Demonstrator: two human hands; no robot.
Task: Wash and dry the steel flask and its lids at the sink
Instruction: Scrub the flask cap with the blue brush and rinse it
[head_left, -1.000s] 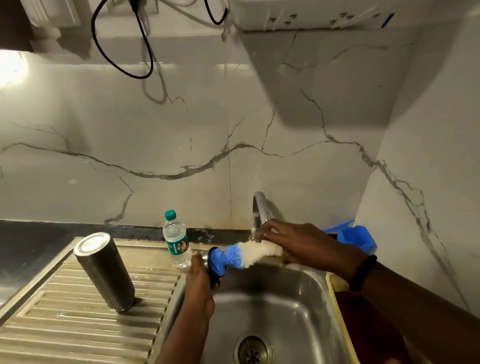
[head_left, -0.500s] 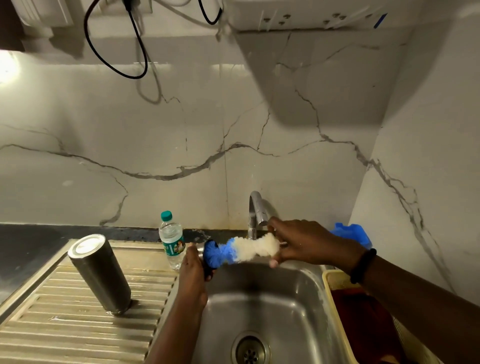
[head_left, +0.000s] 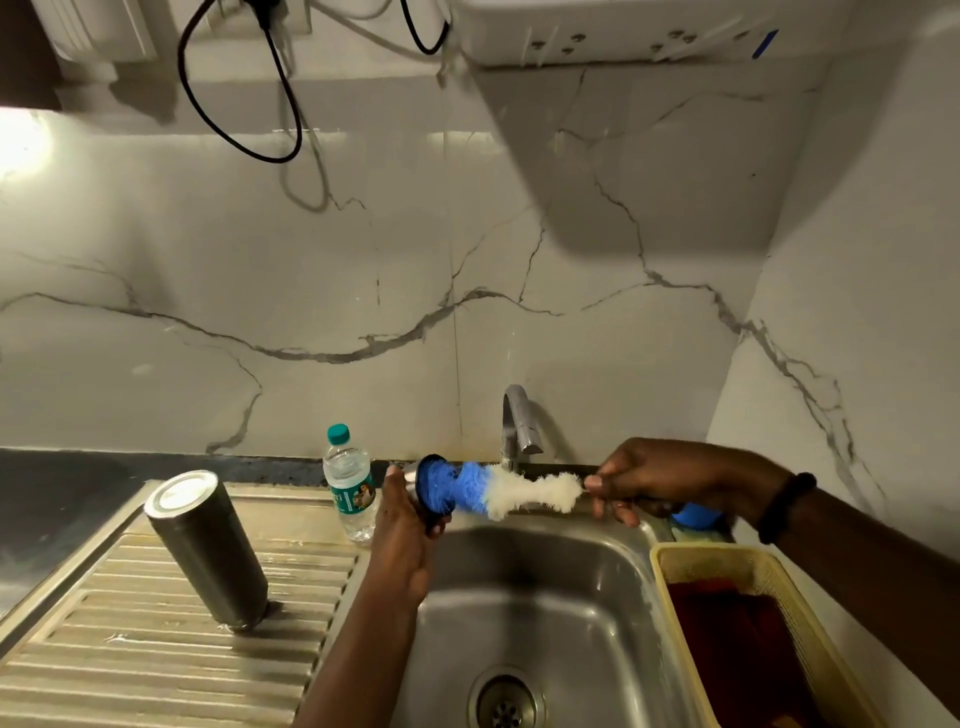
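the steel flask (head_left: 208, 551) stands upside down on the ribbed draining board (head_left: 130, 665), with a small water bottle (head_left: 349, 491) behind it. over the sink (head_left: 545, 597), the left hand (head_left: 402, 540) has its fingers clamped on a dark lid (head_left: 434, 491). the right hand (head_left: 660, 478) grips a blue-and-white brush (head_left: 498, 491) whose tip is in the lid, left of a yellow basket (head_left: 670, 566).

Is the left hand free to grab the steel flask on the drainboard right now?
Probably not yet. The left hand is gripping a lid that the brush is scrubbing. The steel flask stands inverted nearby with nothing between them, so the path looks open once the lid is put down.
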